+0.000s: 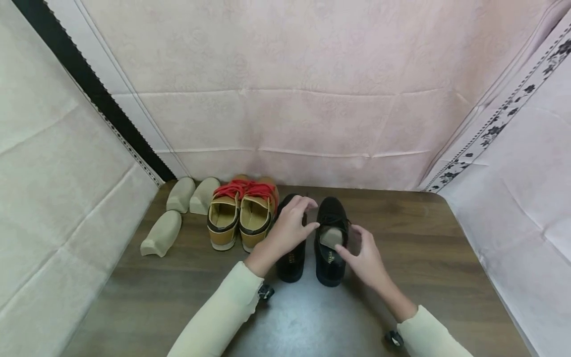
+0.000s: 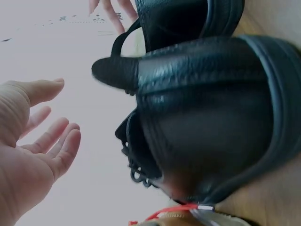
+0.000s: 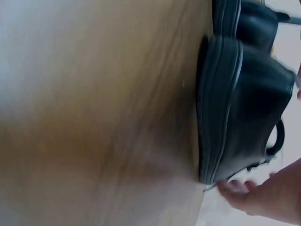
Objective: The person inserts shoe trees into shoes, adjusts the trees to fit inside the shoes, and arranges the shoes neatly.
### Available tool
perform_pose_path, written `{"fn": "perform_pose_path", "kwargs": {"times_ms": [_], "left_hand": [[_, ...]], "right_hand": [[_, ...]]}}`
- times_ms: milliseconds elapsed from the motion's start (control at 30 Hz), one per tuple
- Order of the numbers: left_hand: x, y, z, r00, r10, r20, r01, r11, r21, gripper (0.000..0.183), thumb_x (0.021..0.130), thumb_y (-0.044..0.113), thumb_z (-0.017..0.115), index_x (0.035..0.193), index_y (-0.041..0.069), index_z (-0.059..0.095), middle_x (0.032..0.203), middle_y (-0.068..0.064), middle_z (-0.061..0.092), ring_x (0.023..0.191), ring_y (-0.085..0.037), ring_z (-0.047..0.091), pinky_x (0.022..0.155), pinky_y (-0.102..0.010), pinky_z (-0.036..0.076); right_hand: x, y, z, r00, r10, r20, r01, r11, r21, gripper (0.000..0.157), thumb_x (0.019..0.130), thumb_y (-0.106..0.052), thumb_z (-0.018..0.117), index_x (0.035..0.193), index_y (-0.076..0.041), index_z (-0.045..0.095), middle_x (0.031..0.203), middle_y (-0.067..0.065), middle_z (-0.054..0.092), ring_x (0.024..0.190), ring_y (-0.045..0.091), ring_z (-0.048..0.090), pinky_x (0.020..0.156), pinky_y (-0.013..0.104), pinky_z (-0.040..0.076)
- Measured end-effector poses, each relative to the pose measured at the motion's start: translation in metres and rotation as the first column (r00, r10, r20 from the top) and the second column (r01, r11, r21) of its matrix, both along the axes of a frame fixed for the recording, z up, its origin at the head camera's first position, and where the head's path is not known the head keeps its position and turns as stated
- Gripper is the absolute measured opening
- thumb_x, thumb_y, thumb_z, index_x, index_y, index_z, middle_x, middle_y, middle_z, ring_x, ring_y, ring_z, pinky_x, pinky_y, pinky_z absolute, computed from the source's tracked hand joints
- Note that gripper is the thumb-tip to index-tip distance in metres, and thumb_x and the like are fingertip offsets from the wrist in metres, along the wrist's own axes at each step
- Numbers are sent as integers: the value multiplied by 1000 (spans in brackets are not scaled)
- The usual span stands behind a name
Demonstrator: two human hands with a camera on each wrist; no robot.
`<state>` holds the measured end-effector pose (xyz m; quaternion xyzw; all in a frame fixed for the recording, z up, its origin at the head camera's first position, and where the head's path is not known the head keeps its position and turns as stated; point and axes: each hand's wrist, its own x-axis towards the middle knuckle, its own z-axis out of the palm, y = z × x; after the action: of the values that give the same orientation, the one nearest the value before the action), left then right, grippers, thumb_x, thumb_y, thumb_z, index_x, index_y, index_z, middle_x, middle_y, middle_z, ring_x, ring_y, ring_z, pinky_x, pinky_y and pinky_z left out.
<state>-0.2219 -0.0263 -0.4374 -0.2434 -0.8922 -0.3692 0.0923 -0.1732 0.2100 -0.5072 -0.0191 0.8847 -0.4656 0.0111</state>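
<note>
Two black lace-up shoes stand side by side, toes toward the back wall. Above the left black shoe (image 1: 291,267) hovers my left hand (image 1: 287,225), covering part of it; in the left wrist view its fingers are relaxed, apart from the shoe. Beside the right black shoe (image 1: 330,272) is my right hand (image 1: 368,258), thumb by the opening and fingers along the outer side, loosely spread. A pale greyish piece (image 1: 331,237) shows in that shoe's opening, looking like the cream shoe inserts at the left. Whether the left shoe holds one is hidden.
Tan shoes (image 1: 223,218) with red laces stand close to the left black shoe. Three cream shoe inserts (image 1: 161,233) lie at the far left of the wooden surface (image 1: 410,233). Pale cloth-covered walls (image 1: 285,124) border the back and both sides.
</note>
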Motion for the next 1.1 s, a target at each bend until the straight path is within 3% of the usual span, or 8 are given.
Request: {"fn": "perform_pose_path", "kwargs": {"times_ms": [167,333,600,800,933,1100], "left_hand": [[4,-15,4,999,15,-41,-14,1000,19,38,89,15,82,123,8,65,120,-8,61,110,-23,64,95,-35,57],[8,-30,6,998,31,-62,-29,999,39,34,90,14,81,120,7,66,119,-8,62,109,-24,64,96,-38,57],[15,-56,5,996,72,-48,-69,996,53,37,92,17,80,124,8,65,126,-9,64,114,-26,65,98,-42,57],[20,-69,1,996,70,-46,-71,997,-18,58,93,30,79,143,11,58,152,-13,53,138,-30,55,107,-47,51],[25,-76,-2,997,58,-46,-61,996,-67,68,92,37,79,150,13,53,160,-12,45,147,-32,46,110,-51,48],[29,-82,-5,997,45,-65,-51,995,-86,67,92,38,79,149,12,54,159,-12,47,146,-33,46,112,-53,46]], "right_hand": [[13,-17,0,999,30,33,-31,999,29,117,85,-44,84,165,-6,7,169,25,12,154,44,22,119,66,29],[19,-28,-4,998,7,67,-12,997,81,131,79,-47,88,165,-6,-3,170,26,4,155,45,18,119,66,29],[15,-34,-15,999,9,42,-11,999,42,135,77,-38,92,165,-6,-5,170,27,7,156,45,17,120,67,25],[15,-39,-23,1000,16,-11,-17,999,-37,132,73,-26,95,165,-12,2,165,20,23,152,38,28,119,65,30],[15,-40,-25,1000,-7,9,7,1000,-27,124,78,-21,90,165,-7,2,163,23,26,150,40,33,118,63,32],[12,-36,-24,998,-61,31,62,998,-15,118,77,-10,82,164,-4,3,163,26,29,147,41,37,117,60,36]]}}
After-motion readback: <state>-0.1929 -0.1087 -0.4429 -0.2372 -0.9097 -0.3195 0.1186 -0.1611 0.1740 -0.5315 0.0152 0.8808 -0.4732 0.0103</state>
